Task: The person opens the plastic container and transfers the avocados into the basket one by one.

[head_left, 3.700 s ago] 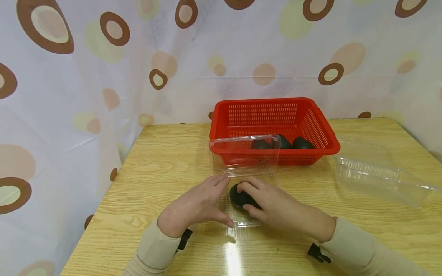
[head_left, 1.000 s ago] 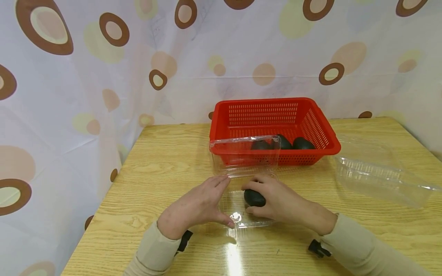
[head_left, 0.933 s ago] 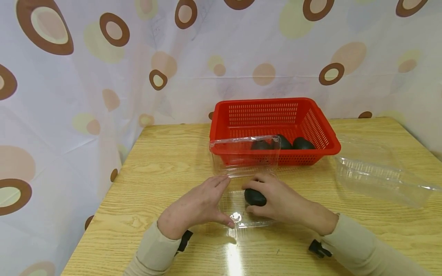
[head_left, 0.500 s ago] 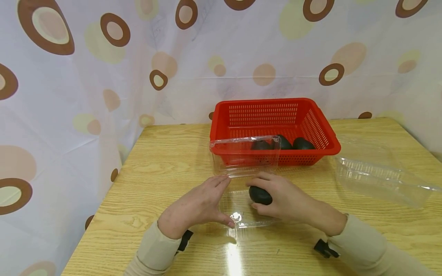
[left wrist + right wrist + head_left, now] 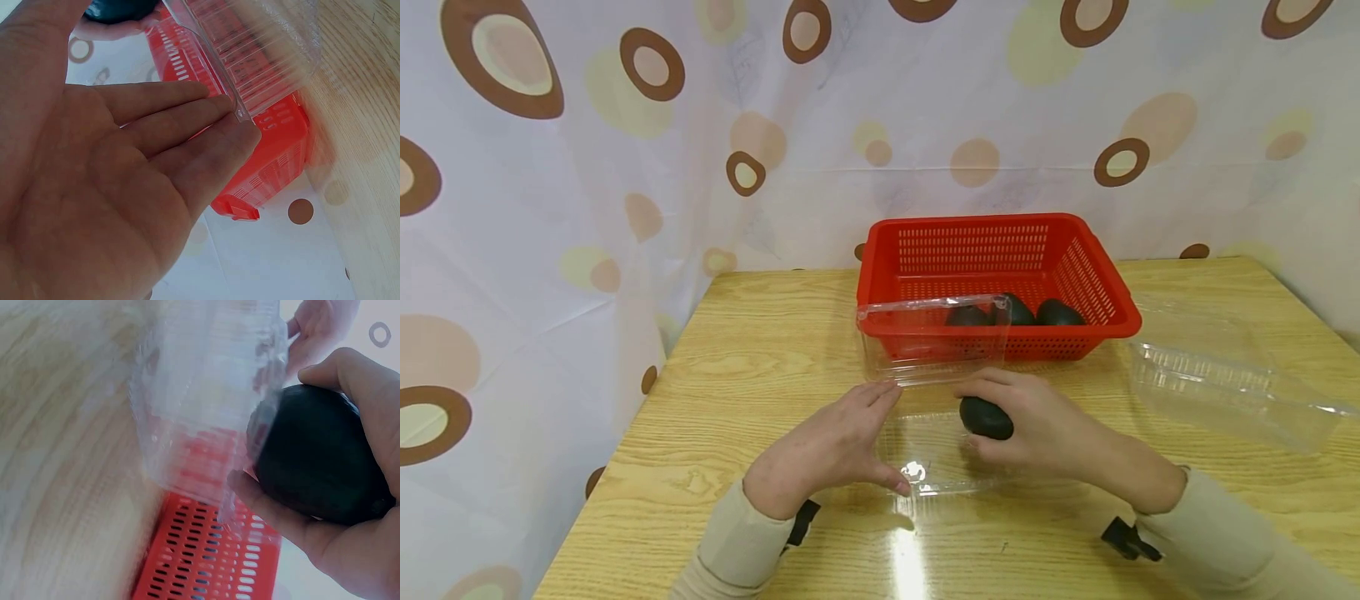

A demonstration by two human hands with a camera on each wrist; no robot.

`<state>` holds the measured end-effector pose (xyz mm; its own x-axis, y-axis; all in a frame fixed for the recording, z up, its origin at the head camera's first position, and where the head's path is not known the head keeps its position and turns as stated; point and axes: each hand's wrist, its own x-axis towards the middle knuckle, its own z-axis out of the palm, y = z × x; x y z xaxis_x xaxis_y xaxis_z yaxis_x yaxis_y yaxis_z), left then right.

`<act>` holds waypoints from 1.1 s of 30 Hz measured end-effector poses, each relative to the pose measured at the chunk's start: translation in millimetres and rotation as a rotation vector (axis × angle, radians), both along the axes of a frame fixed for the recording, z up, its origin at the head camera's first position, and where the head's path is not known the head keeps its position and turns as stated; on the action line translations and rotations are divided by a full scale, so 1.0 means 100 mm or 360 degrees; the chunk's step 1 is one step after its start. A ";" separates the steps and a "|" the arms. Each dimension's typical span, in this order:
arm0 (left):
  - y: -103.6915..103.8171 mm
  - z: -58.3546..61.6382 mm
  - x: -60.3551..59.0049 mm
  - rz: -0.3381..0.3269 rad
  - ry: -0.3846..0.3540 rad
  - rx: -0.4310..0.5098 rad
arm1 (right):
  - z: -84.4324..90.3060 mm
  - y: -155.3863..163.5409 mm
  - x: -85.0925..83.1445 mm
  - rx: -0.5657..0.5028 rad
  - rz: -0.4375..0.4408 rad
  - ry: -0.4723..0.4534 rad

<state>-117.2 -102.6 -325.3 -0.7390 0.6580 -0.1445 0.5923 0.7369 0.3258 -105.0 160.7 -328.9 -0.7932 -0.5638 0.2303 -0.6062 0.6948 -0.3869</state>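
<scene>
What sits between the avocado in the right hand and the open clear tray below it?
Nothing visible. The right hand holds the avocado inside the open clear tray; its lid stands raised behind.

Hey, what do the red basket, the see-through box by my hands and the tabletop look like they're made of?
The red basket looks like moulded plastic: uniform colour, slotted walls, faint sheen. The clear box seems to be thin glossy plastic: see-through, ribbed, catching glare. The table shows pale wood grain with a shiny reflection; whether it is solid wood or a laminate cannot be told.
</scene>
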 end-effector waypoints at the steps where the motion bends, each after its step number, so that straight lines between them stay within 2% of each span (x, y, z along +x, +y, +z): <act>1: 0.00 0.00 0.00 0.0004 -0.0006 -0.0004 | 0.01 0.02 0.00 -0.0007 0.0000 0.0019; 13: 0.02 0.02 0.01 0.0040 -0.0050 -0.0046 | 0.17 0.27 -0.05 -0.0039 -0.0013 0.0358; 25: 0.01 0.01 0.01 0.0059 -0.0059 -0.0027 | 0.38 0.44 -0.13 0.0028 -0.0204 0.0207; 33: 0.01 0.01 0.01 0.0053 -0.0051 -0.0025 | 0.44 0.50 -0.29 0.0033 -0.0254 0.0254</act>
